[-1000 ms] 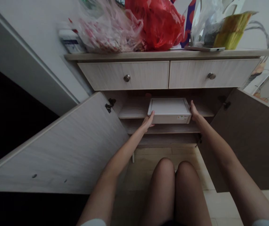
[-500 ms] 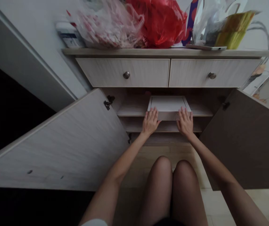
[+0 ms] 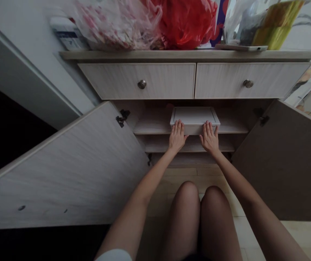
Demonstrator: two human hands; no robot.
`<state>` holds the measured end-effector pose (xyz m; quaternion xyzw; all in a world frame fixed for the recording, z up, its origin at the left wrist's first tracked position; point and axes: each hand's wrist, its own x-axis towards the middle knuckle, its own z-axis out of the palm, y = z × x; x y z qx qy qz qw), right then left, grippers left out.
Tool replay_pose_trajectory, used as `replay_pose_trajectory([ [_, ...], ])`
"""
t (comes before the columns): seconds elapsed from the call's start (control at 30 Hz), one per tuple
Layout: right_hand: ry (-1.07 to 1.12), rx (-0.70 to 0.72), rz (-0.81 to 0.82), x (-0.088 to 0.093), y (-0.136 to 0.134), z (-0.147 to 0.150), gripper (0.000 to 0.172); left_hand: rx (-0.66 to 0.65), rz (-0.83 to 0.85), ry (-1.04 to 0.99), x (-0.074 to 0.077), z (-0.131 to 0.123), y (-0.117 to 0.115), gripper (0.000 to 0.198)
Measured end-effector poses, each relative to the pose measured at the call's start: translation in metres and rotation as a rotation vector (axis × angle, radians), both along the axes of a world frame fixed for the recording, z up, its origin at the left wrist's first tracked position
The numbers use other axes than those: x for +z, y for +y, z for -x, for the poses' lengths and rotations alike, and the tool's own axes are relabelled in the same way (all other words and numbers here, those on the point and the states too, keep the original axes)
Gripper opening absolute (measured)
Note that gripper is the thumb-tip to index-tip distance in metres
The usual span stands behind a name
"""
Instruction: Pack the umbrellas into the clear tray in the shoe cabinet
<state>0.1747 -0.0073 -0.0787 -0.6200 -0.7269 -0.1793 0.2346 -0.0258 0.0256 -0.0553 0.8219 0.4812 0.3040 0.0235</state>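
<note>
- The white box lies flat on the upper shelf inside the open cabinet. It sits near the middle of the shelf, with its near edge level with the shelf's front lip, so the shelf carries all its weight.
- The left hand rests against the left part of the box's near face. Its fingers are stretched out side by side, with the tips lapping onto the lid's edge. They are released, not curled round anything.
- The right hand mirrors it on the right part of the same face, flat and unclenched. Two palms spread apart bear evenly on the box, which would keep it square to the shelf.
- Neither hand needs to grasp, since nothing has to be lifted.
- Both doors, the left door and the right door, stand swung wide, which leaves room for both forearms.
- The lower shelf lies just beneath the wrists.
- The person's knees are folded close before the cabinet, which brings the shelves within reach.
- Above, two drawers are closed.
- The cabinet top carries a red bag, a printed clear bag and a flat device.
</note>
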Motion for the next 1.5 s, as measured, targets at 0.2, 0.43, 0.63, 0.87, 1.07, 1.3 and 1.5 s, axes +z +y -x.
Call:
replay_pose_trajectory([
  [0.2,-0.004,0.006,0.012,0.002,0.029,-0.003,0.070,0.020,-0.035,0.042,0.003,-0.006,0.027,0.071],
  [0.43,0.006,0.016,0.059,0.010,0.063,-0.011,0.072,0.052,-0.071,0.115,0.003,-0.013,0.057,0.073],
  [0.63,0.018,0.041,0.083,0.012,0.092,-0.018,0.074,0.070,-0.076,0.133,0.007,-0.017,0.084,0.073],
  [0.87,0.021,0.036,0.121,0.016,0.117,-0.021,0.075,0.051,-0.038,0.142,0.011,-0.020,0.108,0.074],
  [1.07,0.021,0.001,0.211,0.026,0.132,-0.021,0.073,0.030,-0.026,0.125,0.014,-0.020,0.125,0.071],
  [1.3,0.121,0.048,0.265,0.034,0.148,-0.025,0.075,0.067,0.025,0.184,0.021,-0.024,0.136,0.066],
  [1.5,0.337,0.160,0.024,0.057,0.088,-0.028,0.066,0.010,-0.109,0.005,0.035,-0.009,0.092,0.058],
])
